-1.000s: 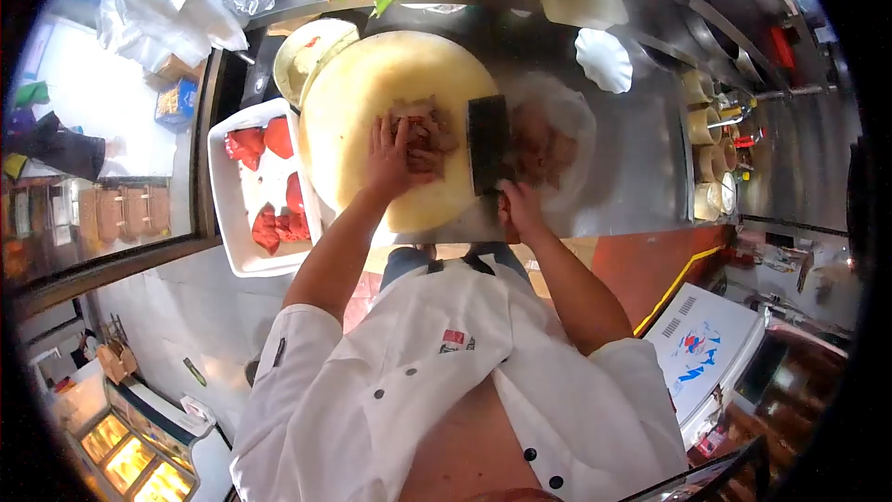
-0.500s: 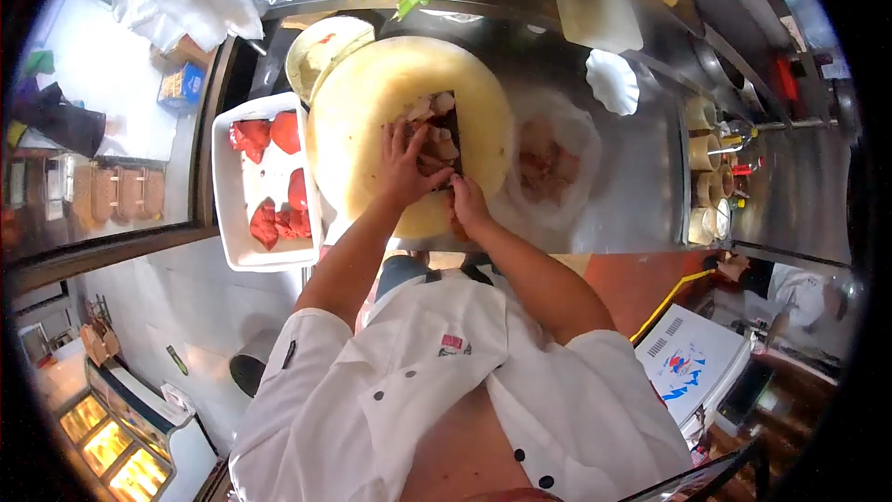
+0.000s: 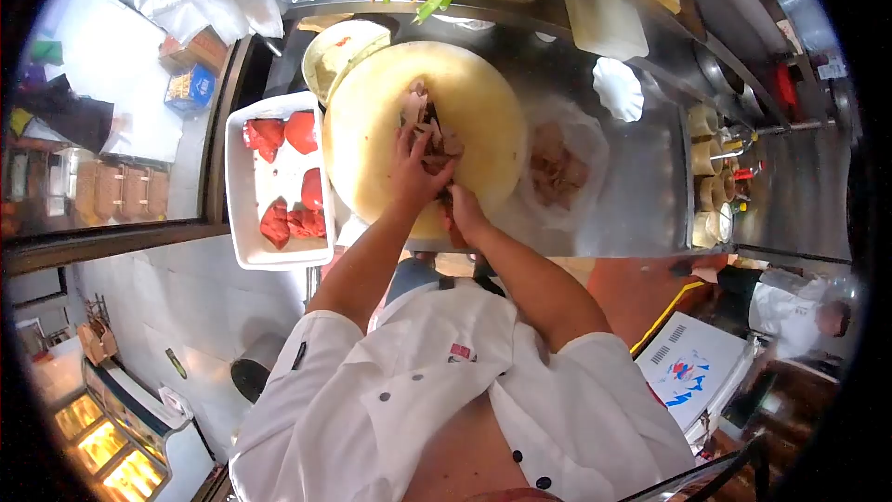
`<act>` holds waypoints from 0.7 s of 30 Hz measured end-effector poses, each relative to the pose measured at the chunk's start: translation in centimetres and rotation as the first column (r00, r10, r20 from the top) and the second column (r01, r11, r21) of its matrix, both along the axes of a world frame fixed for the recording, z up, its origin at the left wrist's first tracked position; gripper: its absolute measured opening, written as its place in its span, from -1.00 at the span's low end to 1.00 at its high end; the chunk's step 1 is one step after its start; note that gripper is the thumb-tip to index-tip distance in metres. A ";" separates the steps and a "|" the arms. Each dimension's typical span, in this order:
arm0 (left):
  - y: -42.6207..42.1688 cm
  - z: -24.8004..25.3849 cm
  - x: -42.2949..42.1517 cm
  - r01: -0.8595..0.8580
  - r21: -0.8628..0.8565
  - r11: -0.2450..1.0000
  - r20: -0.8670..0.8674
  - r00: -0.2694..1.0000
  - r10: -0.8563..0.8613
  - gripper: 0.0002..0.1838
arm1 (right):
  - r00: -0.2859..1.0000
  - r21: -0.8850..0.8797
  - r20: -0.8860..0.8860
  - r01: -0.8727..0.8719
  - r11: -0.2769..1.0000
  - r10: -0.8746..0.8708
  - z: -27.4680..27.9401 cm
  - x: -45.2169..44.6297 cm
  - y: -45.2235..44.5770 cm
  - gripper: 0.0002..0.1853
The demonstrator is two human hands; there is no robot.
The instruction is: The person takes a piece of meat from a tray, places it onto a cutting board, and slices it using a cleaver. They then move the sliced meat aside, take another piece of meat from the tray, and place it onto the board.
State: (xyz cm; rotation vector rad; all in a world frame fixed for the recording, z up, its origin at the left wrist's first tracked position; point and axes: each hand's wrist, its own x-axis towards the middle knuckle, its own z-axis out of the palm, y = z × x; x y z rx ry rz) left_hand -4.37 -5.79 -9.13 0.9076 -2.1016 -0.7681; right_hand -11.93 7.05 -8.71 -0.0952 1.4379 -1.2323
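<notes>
On the round, pale yellow chopping board [image 3: 492,130] lies a row of cut meat pieces [image 3: 418,104]. My left hand [image 3: 418,175] presses down on the meat, its fingers bent over the near pieces. Close beside it, my right hand [image 3: 467,212] is wrapped round the handle of a knife [image 3: 431,121]. The knife's dark blade lies among the meat, partly covered by the pieces and my left fingers. To the right of the board, a clear plastic bag [image 3: 595,144] holds more meat pieces [image 3: 555,167].
Left of the board stands a white tub [image 3: 236,214] with several red lumps [image 3: 302,132]. A pale bowl [image 3: 321,60] touches the board's far left edge. On the steel counter [image 3: 650,186] lies a white scalloped dish [image 3: 618,90]. Another person [image 3: 790,311] is at the far right.
The knife blade has tilted to the left among the meat, and the far pieces have shifted left with it. Both hands keep their hold. The whole view has shifted slightly.
</notes>
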 end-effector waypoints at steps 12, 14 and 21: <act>6.2 4.1 -2.2 -0.065 -0.049 0.997 0.007 0.998 0.066 -0.23 | 0.998 -0.090 0.062 -0.024 0.996 0.030 1.8 -1.8 5.8 -0.60; 7.8 4.9 -3.6 -0.042 -0.069 0.997 0.006 0.999 0.043 -0.23 | 0.999 -0.100 0.006 -0.046 0.994 0.047 3.1 -3.6 7.7 -0.60; 14.4 6.8 -10.2 0.056 -0.103 0.993 0.001 0.998 -0.056 -0.24 | 0.985 -0.104 -0.124 -0.132 0.986 0.119 4.8 -10.8 14.9 -0.64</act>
